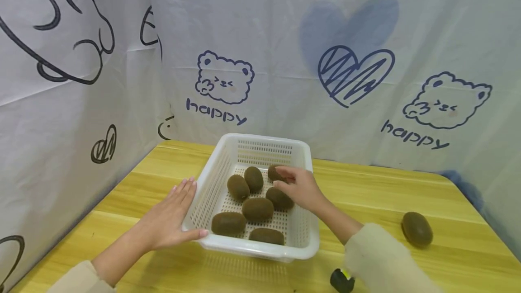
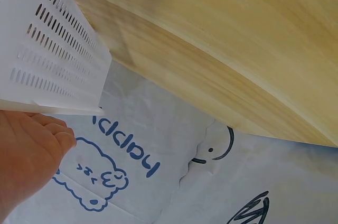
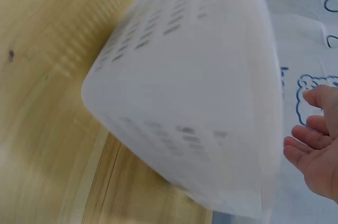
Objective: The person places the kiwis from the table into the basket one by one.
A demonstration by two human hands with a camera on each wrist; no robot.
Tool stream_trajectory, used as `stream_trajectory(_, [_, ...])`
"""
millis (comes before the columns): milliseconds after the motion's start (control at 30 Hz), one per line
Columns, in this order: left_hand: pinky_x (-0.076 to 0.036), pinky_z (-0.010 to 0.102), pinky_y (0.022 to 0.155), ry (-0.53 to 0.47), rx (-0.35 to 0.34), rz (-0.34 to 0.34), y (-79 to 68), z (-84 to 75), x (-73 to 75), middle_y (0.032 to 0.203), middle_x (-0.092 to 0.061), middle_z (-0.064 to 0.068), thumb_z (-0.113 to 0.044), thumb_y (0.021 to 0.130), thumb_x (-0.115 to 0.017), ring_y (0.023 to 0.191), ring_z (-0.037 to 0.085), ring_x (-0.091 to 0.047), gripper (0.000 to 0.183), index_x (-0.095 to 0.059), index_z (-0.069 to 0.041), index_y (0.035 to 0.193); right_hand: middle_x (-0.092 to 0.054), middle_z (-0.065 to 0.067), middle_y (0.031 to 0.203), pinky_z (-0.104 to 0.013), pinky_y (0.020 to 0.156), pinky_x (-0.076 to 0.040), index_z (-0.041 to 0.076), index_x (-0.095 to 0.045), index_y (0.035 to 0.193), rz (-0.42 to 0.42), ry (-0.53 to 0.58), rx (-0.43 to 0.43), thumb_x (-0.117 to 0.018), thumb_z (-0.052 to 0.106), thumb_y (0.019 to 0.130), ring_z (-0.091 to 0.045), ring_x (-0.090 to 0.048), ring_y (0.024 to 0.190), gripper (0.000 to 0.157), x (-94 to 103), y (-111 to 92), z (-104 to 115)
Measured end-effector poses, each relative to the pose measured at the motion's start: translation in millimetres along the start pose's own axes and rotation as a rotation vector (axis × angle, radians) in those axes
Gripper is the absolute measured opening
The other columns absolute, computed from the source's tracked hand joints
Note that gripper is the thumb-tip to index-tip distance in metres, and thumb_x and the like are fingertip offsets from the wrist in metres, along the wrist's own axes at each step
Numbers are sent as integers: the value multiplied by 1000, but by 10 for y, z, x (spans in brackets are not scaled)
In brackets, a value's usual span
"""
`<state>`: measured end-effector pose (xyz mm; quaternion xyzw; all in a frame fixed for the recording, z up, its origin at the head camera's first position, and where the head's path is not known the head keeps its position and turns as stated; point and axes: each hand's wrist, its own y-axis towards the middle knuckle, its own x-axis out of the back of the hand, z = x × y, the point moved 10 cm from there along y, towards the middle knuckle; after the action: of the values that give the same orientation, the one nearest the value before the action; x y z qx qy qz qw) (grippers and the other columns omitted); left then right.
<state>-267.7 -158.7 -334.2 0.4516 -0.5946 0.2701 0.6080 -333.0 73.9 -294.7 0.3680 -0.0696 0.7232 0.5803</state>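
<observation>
A white perforated plastic basket stands on the table with several brown kiwifruits inside it. My left hand rests on the basket's left rim, fingers straight along the edge and thumb over the near corner. The left wrist view shows that hand against the rim. Over the right part of the basket hovers my right hand, its fingers spread a little above the kiwifruits at the back right. In the right wrist view this hand holds nothing, its fingers loosely bent.
One kiwifruit lies on the yellow wood-grain table to the right of the basket. A small black object with a yellow-green mark sits near the right sleeve. White cloth with drawings hangs behind and at the sides.
</observation>
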Motion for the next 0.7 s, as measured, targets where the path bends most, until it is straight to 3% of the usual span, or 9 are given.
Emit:
stream_trajectory(433, [-25, 51, 113, -5, -10, -10, 0, -9, 21, 149, -21, 28, -62, 79, -56, 138, 43, -22, 102, -24, 13, 140, -59, -24, 122, -42, 95, -48, -9, -57, 120, -161, -59, 92, -66, 5, 84, -38, -57, 113, 40, 477, -265, -47])
stream_trajectory(700, [-24, 50, 113, 2, -8, -3, 11, -1, 11, 149, -20, 28, -63, 79, -55, 138, 43, -21, 102, -24, 13, 140, -60, -24, 121, -46, 94, -48, -8, -58, 118, -275, -100, 81, -68, 5, 81, -40, -56, 114, 41, 696, -458, -190])
